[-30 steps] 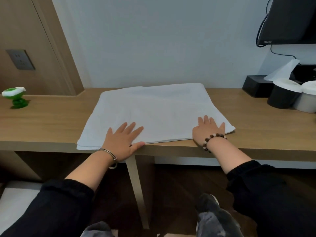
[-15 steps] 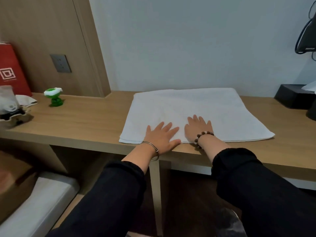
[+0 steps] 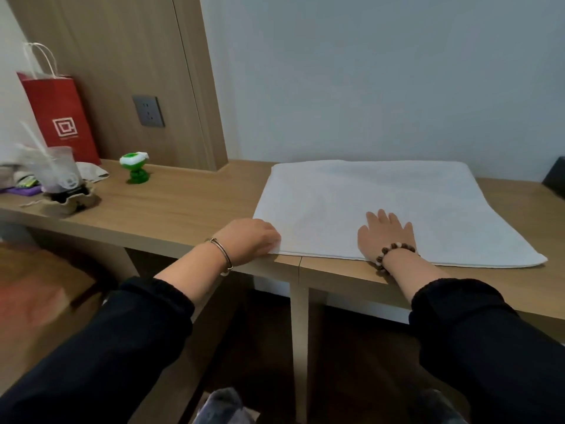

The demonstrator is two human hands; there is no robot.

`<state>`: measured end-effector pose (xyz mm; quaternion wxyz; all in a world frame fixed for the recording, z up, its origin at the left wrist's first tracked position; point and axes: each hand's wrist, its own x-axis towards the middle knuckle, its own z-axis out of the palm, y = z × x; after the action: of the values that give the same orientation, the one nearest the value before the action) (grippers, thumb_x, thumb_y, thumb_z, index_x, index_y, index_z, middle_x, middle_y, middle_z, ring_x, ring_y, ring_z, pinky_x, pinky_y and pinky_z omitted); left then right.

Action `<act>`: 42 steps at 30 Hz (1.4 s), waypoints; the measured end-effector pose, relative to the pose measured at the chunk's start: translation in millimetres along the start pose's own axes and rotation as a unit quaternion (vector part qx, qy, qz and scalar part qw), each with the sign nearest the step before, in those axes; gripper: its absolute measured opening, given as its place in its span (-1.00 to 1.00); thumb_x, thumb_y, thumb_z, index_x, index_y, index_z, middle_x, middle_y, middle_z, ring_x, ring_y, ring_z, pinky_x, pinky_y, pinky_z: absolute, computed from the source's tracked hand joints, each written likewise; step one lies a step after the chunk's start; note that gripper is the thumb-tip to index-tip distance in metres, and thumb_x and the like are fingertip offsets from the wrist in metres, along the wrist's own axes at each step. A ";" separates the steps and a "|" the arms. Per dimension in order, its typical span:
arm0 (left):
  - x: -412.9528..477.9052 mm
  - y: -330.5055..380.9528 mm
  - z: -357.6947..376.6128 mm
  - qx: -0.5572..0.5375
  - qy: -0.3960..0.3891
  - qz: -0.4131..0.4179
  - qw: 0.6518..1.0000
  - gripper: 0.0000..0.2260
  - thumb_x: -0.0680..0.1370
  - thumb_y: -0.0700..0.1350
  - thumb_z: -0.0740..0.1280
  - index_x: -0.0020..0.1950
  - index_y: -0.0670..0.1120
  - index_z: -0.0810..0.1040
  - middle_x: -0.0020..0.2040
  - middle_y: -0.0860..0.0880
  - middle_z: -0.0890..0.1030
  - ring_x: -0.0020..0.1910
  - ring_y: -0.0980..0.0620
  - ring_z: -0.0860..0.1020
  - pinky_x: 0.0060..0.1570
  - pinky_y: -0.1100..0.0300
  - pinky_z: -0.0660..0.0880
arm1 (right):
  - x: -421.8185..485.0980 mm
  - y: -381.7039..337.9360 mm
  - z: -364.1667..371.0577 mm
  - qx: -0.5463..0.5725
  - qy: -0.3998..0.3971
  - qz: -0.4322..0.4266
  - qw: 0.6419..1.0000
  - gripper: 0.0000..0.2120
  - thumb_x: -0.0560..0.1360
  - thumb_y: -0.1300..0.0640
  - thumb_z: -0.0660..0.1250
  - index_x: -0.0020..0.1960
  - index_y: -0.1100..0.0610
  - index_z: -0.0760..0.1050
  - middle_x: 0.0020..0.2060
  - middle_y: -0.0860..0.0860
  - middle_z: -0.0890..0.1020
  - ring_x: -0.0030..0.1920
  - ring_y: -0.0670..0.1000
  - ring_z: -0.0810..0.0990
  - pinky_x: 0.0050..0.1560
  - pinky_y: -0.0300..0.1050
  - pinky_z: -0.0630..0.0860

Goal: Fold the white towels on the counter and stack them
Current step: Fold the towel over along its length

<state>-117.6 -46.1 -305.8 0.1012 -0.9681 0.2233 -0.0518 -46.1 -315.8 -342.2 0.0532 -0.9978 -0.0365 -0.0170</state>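
Pinching white towel (image 3: pixel 382 203) near-left corner, left hand (image 3: pixel 247 240) curled | right hand (image 3: pixel 386 237) spread flat atop its near edge

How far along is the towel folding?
Done: one white towel lies spread flat on the counter. In hand: the left hand grips its near left corner while the right hand presses flat near the front edge. Left: the fold itself and stacking; no stack in view.

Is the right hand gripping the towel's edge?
No, the right hand lies flat on the white towel, fingers straight.
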 end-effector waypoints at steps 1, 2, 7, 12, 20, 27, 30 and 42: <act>-1.8 -2.3 -0.9 -0.015 -0.004 0.000 1.000 -0.77 0.62 -0.02 0.14 0.11 -0.08 0.53 0.11 -0.01 0.53 0.10 -0.02 0.48 -0.03 0.10 0.42 | -0.1 0.0 0.6 0.000 0.002 0.000 1.000 -0.50 0.61 -0.01 -0.17 0.53 0.05 0.02 0.54 0.01 0.01 0.51 0.06 -0.01 0.47 0.16 -0.04; -2.5 -4.2 -1.8 -0.036 -0.007 -0.006 0.999 -0.76 0.62 -0.01 0.17 0.11 -0.10 0.54 0.12 -0.02 0.54 0.12 -0.02 0.48 0.02 0.09 0.41 | 0.0 -0.2 0.8 -0.001 0.004 0.000 1.000 -0.50 0.61 -0.01 -0.17 0.53 0.05 0.02 0.54 0.01 0.02 0.51 0.06 0.00 0.47 0.17 -0.03; -0.5 0.2 -1.0 0.023 -0.030 0.001 0.999 -0.76 0.62 -0.02 0.11 0.04 -0.10 0.52 0.03 -0.04 0.56 0.02 -0.07 0.53 -0.10 0.12 0.38 | 0.6 -0.3 0.9 -0.002 0.007 0.004 1.000 -0.50 0.61 -0.01 -0.16 0.53 0.06 0.03 0.54 0.01 0.04 0.51 0.06 0.01 0.47 0.16 -0.03; 4.9 -0.1 -7.0 0.101 -0.101 0.037 0.989 -0.81 0.59 -0.20 0.16 0.17 -0.07 0.43 0.09 -0.03 0.52 -0.01 -0.08 0.51 -0.17 0.17 0.33 | -0.7 -0.7 0.0 -0.004 0.012 0.005 1.000 -0.49 0.60 0.00 -0.15 0.52 0.07 0.07 0.52 0.02 0.09 0.50 0.07 0.06 0.46 0.16 0.01; -3.1 -1.3 -11.4 0.160 0.017 0.016 0.987 -0.77 0.58 -0.22 0.10 0.11 -0.07 0.51 -0.03 -0.01 0.55 -0.07 -0.03 0.51 -0.30 0.16 0.34 | -1.4 -2.2 -1.7 -0.001 0.012 0.005 1.000 -0.50 0.60 -0.01 -0.13 0.52 0.08 0.08 0.51 0.04 0.13 0.48 0.08 0.10 0.46 0.18 0.03; -25.7 9.7 -2.0 0.082 0.122 0.081 0.986 -0.80 0.25 -0.34 0.52 -0.35 -0.16 0.52 -0.36 -0.08 0.51 -0.39 -0.07 0.50 -0.62 0.22 0.34 | -1.7 -1.7 -1.8 0.004 0.009 0.007 1.000 -0.49 0.60 -0.01 -0.12 0.52 0.08 0.09 0.50 0.04 0.14 0.48 0.08 0.10 0.46 0.17 0.03; -27.1 13.2 3.9 0.026 0.142 0.042 0.989 -0.82 0.25 -0.34 0.52 -0.37 -0.19 0.52 -0.37 -0.11 0.52 -0.42 -0.09 0.50 -0.60 0.20 0.35 | -1.6 -1.6 -1.4 -0.002 0.009 0.007 1.000 -0.50 0.59 0.00 -0.12 0.50 0.09 0.12 0.47 0.05 0.19 0.46 0.08 0.14 0.44 0.17 0.07; -21.7 12.6 15.9 -0.013 0.085 -0.097 0.992 -0.81 0.60 -0.17 0.14 0.05 -0.17 0.53 -0.01 -0.12 0.51 0.00 -0.11 0.46 -0.15 0.06 0.43 | -14.6 12.7 -0.7 -0.026 -0.060 -0.147 0.987 -0.50 0.63 -0.11 -0.21 0.55 -0.08 -0.13 0.55 -0.05 -0.12 0.53 0.01 -0.13 0.46 0.18 -0.13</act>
<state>-140.0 -44.9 -325.2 0.0636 -0.9784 0.1372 -0.1408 -59.7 -329.5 -343.4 0.0223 -0.9818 -0.1854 0.0344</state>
